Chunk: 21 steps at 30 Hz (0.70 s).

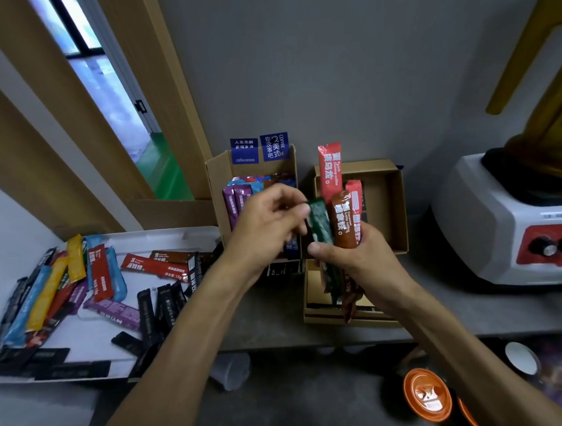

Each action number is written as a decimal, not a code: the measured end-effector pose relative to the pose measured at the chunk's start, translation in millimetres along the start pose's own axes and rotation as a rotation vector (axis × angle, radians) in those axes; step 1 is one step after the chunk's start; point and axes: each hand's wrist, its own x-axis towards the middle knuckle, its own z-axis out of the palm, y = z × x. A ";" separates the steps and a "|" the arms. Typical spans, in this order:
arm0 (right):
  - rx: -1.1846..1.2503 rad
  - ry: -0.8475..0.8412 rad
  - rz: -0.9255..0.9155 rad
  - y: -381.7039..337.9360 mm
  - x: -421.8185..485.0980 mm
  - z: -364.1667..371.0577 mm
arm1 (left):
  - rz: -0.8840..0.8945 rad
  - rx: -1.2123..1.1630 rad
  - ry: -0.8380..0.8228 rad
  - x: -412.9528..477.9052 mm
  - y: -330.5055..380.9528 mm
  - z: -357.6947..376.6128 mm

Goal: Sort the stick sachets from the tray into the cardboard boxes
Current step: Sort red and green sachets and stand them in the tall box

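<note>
Midway through the sort, the right hand [349, 258] grips a bunch of stick sachets [343, 229] upright above the worktop [271, 316], while the left hand [267, 223] pinches the top of the green sachet [320, 224] in that bunch. Many loose sachets [99, 275] lie on the tray [164, 233] at 8 o'clock of the hands. Next, it seems, the green one must be drawn free and dropped into its matching carton: the tall box [217, 183] at 11 o'clock or the open box [392, 208] at 1 o'clock.

Sachets [341, 223] in both hands [267, 223] [349, 258], over boxes [397, 207]
</note>
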 end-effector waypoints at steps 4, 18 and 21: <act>0.213 -0.079 0.157 0.9 -7.0 -7.8 | -0.055 -0.418 0.049 6.9 1.0 -11.1; -0.028 0.192 0.106 14.6 -0.7 -6.1 | 0.340 0.603 0.278 4.9 3.7 -35.6; -0.055 0.172 0.105 13.7 2.6 -6.3 | 0.568 1.098 0.067 -0.5 8.9 -34.9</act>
